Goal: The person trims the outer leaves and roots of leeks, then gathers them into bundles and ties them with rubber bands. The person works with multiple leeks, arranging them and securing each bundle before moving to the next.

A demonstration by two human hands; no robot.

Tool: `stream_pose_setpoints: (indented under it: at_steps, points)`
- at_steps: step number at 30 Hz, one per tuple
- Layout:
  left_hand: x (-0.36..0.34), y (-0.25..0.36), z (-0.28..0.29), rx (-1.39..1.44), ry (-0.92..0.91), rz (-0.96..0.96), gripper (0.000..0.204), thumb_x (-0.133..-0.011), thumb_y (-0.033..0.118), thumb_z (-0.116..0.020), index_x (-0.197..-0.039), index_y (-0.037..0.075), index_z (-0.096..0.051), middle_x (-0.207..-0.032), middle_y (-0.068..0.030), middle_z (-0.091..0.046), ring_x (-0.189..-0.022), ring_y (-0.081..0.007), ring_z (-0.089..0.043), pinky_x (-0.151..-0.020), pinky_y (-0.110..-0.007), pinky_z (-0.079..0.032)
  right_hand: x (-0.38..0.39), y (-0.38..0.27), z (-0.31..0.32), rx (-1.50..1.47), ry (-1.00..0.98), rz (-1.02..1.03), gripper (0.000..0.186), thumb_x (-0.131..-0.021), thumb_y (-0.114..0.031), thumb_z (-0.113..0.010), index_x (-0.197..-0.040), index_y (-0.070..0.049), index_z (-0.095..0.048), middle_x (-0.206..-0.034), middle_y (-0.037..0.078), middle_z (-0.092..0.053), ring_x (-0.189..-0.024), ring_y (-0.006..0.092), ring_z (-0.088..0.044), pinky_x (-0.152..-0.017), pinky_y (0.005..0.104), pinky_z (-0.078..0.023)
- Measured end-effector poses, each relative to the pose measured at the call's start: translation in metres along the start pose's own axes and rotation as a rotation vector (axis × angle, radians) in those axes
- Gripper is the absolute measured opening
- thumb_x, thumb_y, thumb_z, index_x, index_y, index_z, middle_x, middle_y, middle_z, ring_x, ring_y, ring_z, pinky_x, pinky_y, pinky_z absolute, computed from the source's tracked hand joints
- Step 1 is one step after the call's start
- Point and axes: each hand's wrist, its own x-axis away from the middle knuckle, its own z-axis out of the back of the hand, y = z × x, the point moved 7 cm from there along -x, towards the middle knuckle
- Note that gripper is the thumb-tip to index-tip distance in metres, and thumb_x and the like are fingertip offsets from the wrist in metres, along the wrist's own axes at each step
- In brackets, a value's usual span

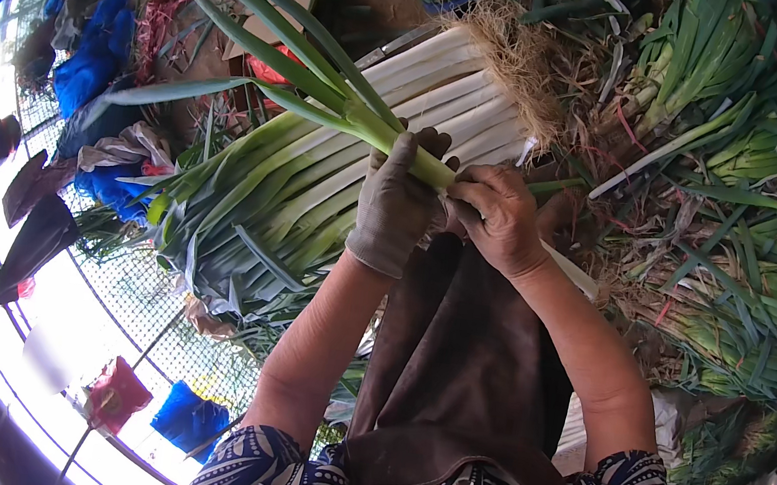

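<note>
A leek (pixel 365 120) with long green leaves fanning to the upper left is in my hands, above my lap. My left hand (pixel 396 199), in a grey-brown work glove, is wrapped around its stem just below the leaves. My bare right hand (pixel 502 216) is closed in a pinch at the stem beside the glove; exactly what lies between its fingertips is hidden. Just beyond my hands lies a row of leeks (pixel 448 88) side by side, white stalks and roots to the upper right, green leaves to the lower left.
Bundles of untrimmed leeks (pixel 749 261) with red ties are heaped on the right. Loose leaves litter the ground. Blue plastic bags (pixel 95 52) and dark cloths hang by the netting (pixel 132 292) on the left. A brown apron (pixel 471 361) covers my lap.
</note>
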Motion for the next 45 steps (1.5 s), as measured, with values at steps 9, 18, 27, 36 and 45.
stream_pose_setpoints:
  at_steps: [9,18,27,36,45]
  points:
    - [-0.001,0.011,0.022,0.060,0.148,-0.069,0.027,-0.095,0.020,-0.054,-0.121,0.015,-0.049,-0.110,-0.0092,-0.059,-0.112,-0.0294,-0.053,-0.100,-0.056,-0.039,0.045,0.061,0.081,-1.426,0.320,-0.768,0.013,-0.088,-0.015,-0.066,-0.098,-0.008,-0.063,-0.080,0.004,-0.063,-0.068,0.0121,-0.061,-0.065,0.0262,-0.052]
    - [-0.015,0.067,0.060,0.106,-0.029,-0.170,0.026,-0.096,0.027,-0.052,-0.118,0.014,-0.051,-0.106,-0.0071,-0.063,-0.106,-0.0266,-0.059,-0.100,-0.052,-0.041,0.211,0.161,0.285,0.702,-0.469,-0.622,0.011,-0.083,-0.010,-0.064,-0.093,-0.005,-0.063,-0.085,0.014,-0.063,-0.077,0.0328,-0.063,-0.065,0.0398,-0.050]
    - [0.030,0.109,0.092,0.249,-0.171,-0.137,0.027,-0.096,0.024,-0.050,-0.116,0.009,-0.058,-0.111,-0.0040,-0.066,-0.116,-0.0239,-0.055,-0.111,-0.054,-0.027,0.252,0.160,0.328,0.930,-0.489,-0.700,0.041,-0.079,-0.019,-0.070,-0.116,-0.004,-0.059,-0.118,0.016,-0.058,-0.099,0.0356,-0.060,-0.084,0.0415,-0.049]
    - [0.122,0.078,0.137,0.428,-0.061,-0.187,0.026,-0.088,0.009,-0.056,-0.112,0.013,-0.063,-0.120,-0.0078,-0.063,-0.125,-0.0264,-0.048,-0.114,-0.058,-0.012,0.147,0.032,-0.006,-1.144,0.017,-1.358,0.044,-0.089,-0.041,-0.062,-0.113,-0.004,-0.058,-0.094,0.005,-0.063,-0.082,0.0124,-0.062,-0.061,0.0243,-0.047]
    - [0.104,0.035,0.247,0.451,-0.015,-0.160,0.029,-0.084,0.009,-0.059,-0.112,0.012,-0.065,-0.121,-0.0077,-0.063,-0.128,-0.0306,-0.045,-0.113,-0.059,-0.015,0.100,0.116,-0.105,-0.911,0.120,-1.431,0.031,-0.086,-0.030,-0.068,-0.108,-0.011,-0.056,-0.092,0.002,-0.064,-0.081,0.0167,-0.065,-0.065,0.0329,-0.051]
